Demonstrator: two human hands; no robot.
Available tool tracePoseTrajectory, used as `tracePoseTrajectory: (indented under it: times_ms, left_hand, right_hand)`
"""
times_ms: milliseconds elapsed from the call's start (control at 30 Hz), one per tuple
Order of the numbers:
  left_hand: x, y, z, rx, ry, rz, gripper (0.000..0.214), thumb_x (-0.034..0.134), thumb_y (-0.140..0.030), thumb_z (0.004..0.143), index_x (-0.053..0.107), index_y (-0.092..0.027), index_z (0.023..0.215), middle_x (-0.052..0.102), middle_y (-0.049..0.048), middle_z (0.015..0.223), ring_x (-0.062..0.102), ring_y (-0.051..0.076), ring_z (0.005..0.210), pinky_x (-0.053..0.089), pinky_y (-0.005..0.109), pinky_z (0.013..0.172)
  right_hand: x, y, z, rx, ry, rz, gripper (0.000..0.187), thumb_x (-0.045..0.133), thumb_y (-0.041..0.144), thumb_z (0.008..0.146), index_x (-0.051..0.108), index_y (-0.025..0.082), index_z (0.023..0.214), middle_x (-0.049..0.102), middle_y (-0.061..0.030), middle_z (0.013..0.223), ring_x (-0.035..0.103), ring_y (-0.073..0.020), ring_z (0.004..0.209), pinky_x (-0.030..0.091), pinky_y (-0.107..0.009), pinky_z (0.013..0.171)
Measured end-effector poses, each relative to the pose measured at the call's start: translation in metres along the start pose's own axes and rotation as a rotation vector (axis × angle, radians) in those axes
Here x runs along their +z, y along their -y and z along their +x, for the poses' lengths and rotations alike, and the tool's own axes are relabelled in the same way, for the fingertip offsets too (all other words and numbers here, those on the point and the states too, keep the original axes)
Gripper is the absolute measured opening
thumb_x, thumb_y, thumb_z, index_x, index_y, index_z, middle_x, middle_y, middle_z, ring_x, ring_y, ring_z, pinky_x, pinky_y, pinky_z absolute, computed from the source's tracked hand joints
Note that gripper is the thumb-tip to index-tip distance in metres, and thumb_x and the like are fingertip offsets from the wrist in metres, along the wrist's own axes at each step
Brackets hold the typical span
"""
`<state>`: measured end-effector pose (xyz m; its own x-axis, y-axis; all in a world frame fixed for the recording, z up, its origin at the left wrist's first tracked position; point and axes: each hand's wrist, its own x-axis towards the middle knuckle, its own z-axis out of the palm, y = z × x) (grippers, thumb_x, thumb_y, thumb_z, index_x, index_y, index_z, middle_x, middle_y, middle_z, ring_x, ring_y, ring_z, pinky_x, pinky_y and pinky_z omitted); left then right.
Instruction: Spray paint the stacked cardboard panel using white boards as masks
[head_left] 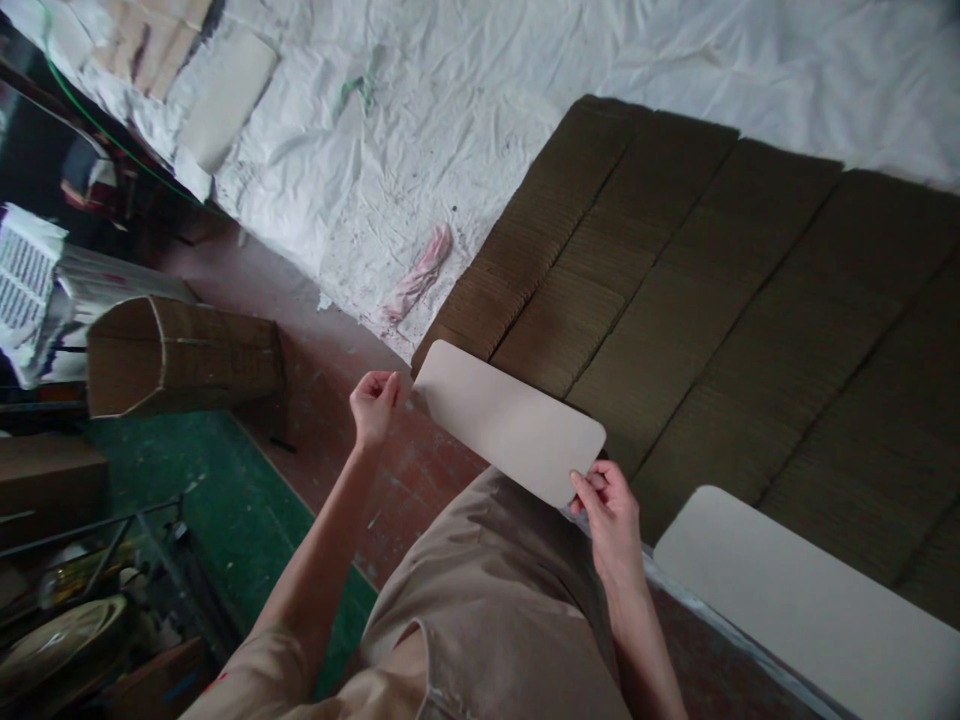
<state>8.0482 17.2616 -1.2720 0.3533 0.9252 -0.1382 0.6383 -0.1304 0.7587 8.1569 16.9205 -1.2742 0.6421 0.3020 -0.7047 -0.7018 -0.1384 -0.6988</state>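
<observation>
Pinched between thumb and fingers of my right hand (609, 510) is the right end of a white board (510, 425) with rounded corners. The board lies tilted over the near edge of the dark brown ribbed rows (675, 280). Just off its left end is my left hand (375, 408), its fingers closed in a pinch; what they hold, if anything, is too small to make out. A second white board (817, 610) with a rounded corner rests at the lower right, on the near edge of the same rows.
White crumpled sheeting (480, 130) covers the table, with a pink twisted cloth (418, 275) on it. A pale flat piece (229, 100) lies at the far left. On the floor stand an open cardboard box (187, 355) and a dark metal frame (142, 530).
</observation>
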Motion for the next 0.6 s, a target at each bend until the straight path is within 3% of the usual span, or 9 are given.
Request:
tracePoseTrajectory:
  times_ms: [133, 233, 367, 600]
  left_hand:
    - [0.012, -0.019, 0.038, 0.293, 0.170, 0.231, 0.015, 0.064, -0.032, 0.078, 0.069, -0.020, 0.083, 0.064, 0.0009, 0.075, 0.056, 0.013, 0.065, 0.043, 0.024, 0.060]
    - [0.028, -0.030, 0.064, 0.437, 0.326, 0.379, 0.015, 0.062, -0.031, 0.081, 0.071, -0.022, 0.088, 0.063, 0.0008, 0.081, 0.056, 0.013, 0.065, 0.042, 0.025, 0.062]
    - [0.039, -0.037, 0.083, 0.485, 0.394, 0.477, 0.013, 0.064, -0.033, 0.080, 0.070, -0.022, 0.083, 0.061, 0.0002, 0.080, 0.054, 0.012, 0.064, 0.039, 0.026, 0.061]
    - [0.039, -0.033, 0.088, 0.455, 0.404, 0.448, 0.015, 0.067, -0.036, 0.077, 0.068, -0.021, 0.082, 0.061, 0.0001, 0.077, 0.054, 0.013, 0.065, 0.040, 0.026, 0.063]
  right_hand:
    - [-0.001, 0.002, 0.001, -0.003, 0.005, -0.007, 0.024, 0.070, 0.037, 0.079, 0.051, 0.023, 0.082, 0.048, 0.0099, 0.063, 0.046, -0.0045, 0.047, 0.037, -0.018, 0.046]
    - [-0.001, 0.004, 0.001, -0.004, 0.011, -0.019, 0.024, 0.069, 0.037, 0.080, 0.050, 0.023, 0.082, 0.047, 0.0098, 0.062, 0.045, -0.0049, 0.048, 0.036, -0.018, 0.047]
    - [-0.002, 0.003, -0.001, -0.012, 0.029, -0.024, 0.024, 0.069, 0.038, 0.081, 0.050, 0.023, 0.081, 0.045, 0.0094, 0.061, 0.045, -0.0059, 0.049, 0.036, -0.019, 0.047]
    - [-0.022, 0.001, -0.017, 0.028, 0.056, -0.080, 0.024, 0.067, 0.040, 0.082, 0.050, 0.024, 0.083, 0.043, 0.0083, 0.063, 0.044, -0.0076, 0.052, 0.035, -0.021, 0.050]
